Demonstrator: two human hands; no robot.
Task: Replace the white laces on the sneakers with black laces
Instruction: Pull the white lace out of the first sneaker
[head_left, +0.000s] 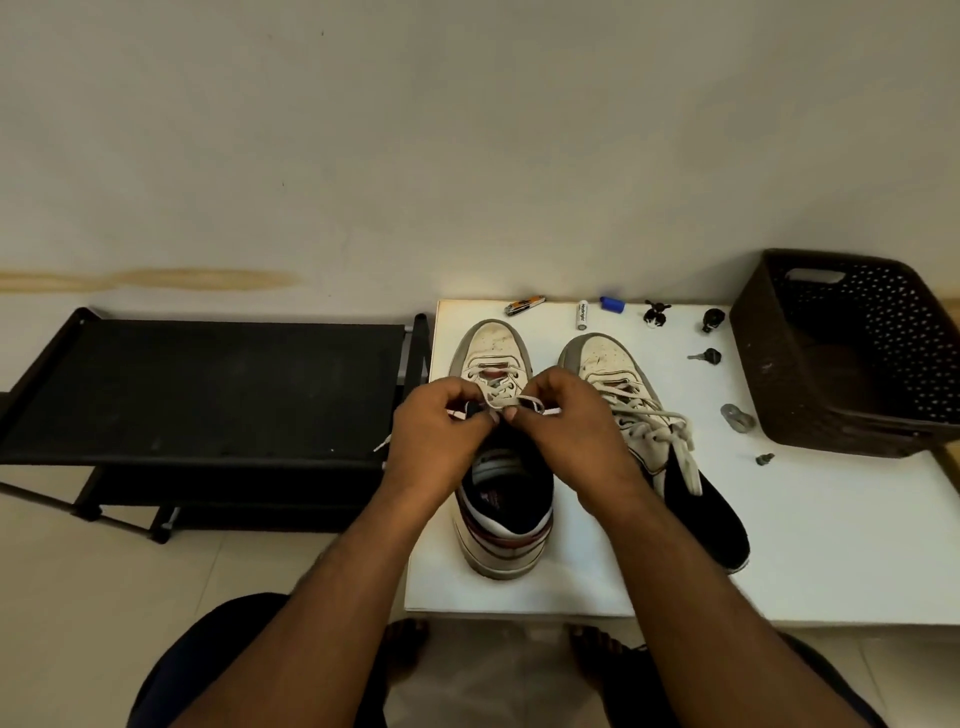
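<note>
Two hands over the left sneaker (501, 467), hiding its middle eyelets and tongue. Left hand (441, 431) curled, pinching the white lace (501, 402); right hand (569, 415) curled too, pinching the same lace from the other side. Something dark between the left fingertips, too small to tell. One lace tip poking out left past the table edge, another just right of the right thumb. Top rows of that sneaker already unthreaded; lower rows near the toe still laced.

Right sneaker (649, 426) just beside it, fully laced in white, loose ends draped over its side. Two sneakers in all, toes toward the wall, both on the white table (805, 545).

Along the far edge: nail clipper (524, 306), battery (582, 315), blue cap-like piece (612, 304), plus several small dark bits, hard to identify. One brown basket (852, 353) at the right, cut off by the frame. Bare tabletop between right sneaker and basket, and toward the near edge. Black rack (208, 389) left, touching the table.
</note>
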